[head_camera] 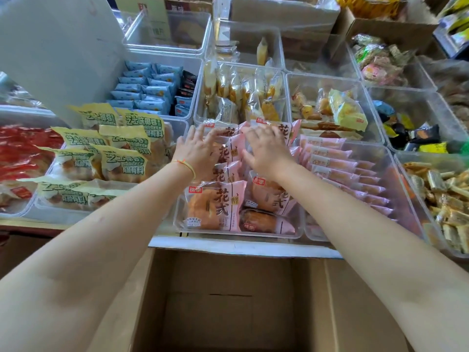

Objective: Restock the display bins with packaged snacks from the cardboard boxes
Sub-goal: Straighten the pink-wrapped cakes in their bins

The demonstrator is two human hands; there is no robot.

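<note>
1. We look down from head height at a display of clear plastic bins, with our two bare arms reaching forward over an open cardboard box (228, 301) at the bottom of the view.
2. The left hand (195, 151) lies flat with fingers spread on pink bread packs (218, 207) in the middle front bin (177, 222). A thin orange and yellow wrist cord (186, 165) sits on that arm.
3. The right hand (266, 151) rests just beside it on the same pink packs, fingers loosely extended and pressing down. Neither hand is curled round a pack.
4. The pink packs fill their bin from front to back, standing in overlapping rows (each shows a round brown bun through a clear window).
5. Left of that bin, green-topped packs (121, 158) fill a neighbouring bin, and red packs (22, 153) lie farther left.
6. Right of the pink bin, slim pink bars (337, 166) stand in a row.
7. Behind are blue packs (142, 90), clear-wrapped yellow cakes (243, 90), and mixed sweets.
8. The box's inside shows bare cardboard.
</note>
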